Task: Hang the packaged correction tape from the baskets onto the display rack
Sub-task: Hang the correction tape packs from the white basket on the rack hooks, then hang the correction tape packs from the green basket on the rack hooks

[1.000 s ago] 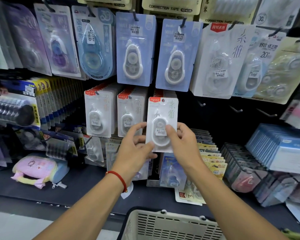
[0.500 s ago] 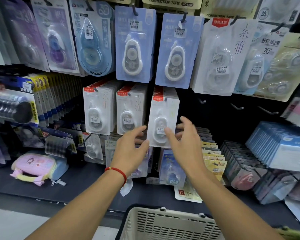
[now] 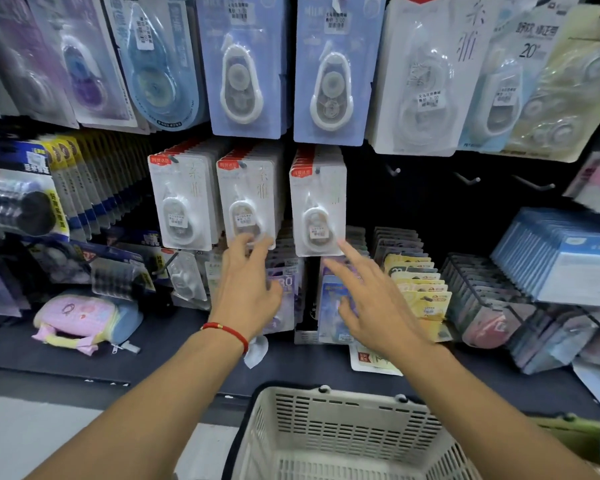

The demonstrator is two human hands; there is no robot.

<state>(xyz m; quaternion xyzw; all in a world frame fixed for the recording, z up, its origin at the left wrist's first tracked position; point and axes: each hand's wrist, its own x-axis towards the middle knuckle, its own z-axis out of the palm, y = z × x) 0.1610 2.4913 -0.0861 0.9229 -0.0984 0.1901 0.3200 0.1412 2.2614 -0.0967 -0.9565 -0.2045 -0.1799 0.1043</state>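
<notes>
White correction tape pack (image 3: 317, 206) hangs on its peg, both hands' fingers (image 3: 352, 252) spread and empty, basket (image 3: 340, 431) cut off below

The basket (image 3: 343, 434) at the bottom centre is cut off by the lower edge, its contents out of sight. The top row of large packs (image 3: 246, 64) loses its hanging holes past the upper edge. Small packs (image 3: 284, 292) at centre are partly hidden behind the hands. Price-label print is too small to read.
</notes>
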